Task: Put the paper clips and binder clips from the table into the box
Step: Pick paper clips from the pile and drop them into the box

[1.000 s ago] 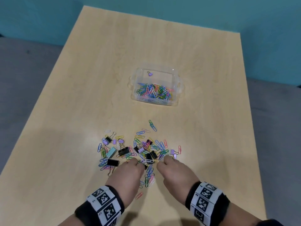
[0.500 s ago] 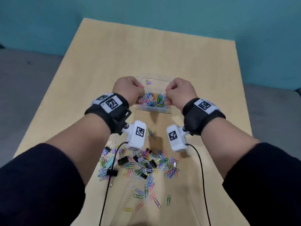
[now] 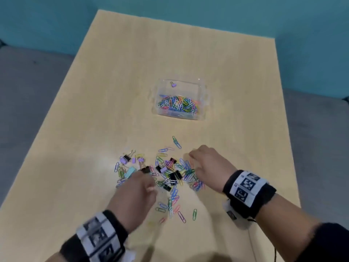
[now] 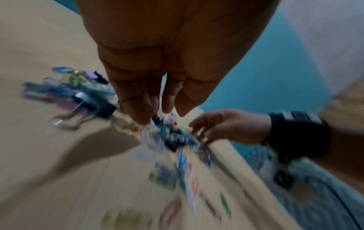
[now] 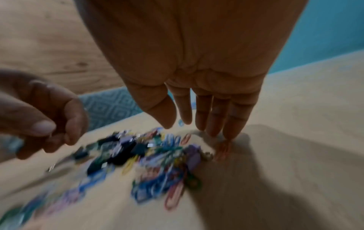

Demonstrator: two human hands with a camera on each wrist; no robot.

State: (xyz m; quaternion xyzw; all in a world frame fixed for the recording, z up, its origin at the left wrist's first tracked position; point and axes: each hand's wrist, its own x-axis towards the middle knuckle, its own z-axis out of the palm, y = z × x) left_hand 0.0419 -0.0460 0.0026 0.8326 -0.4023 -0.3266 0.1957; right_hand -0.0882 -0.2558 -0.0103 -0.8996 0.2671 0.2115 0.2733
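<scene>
Both hands have left the box and are now sitting low over the scattered pile of coloured paper clips and binder clips (image 3: 166, 173) at lower centre: the left hand (image 3: 135, 197) with fingers loosely curled, the right hand (image 3: 208, 167) with fingers straight, tips touching the light wooden table (image 3: 94, 110). The clear plastic box (image 3: 178, 100), part filled, is standing above centre.

1. I'm looking at a staged recording room: a bare wooden table (image 3: 170, 63) is standing against a teal wall (image 3: 245, 14).
2. Grey flooring (image 3: 28, 87) is showing at nine o'clock.
</scene>
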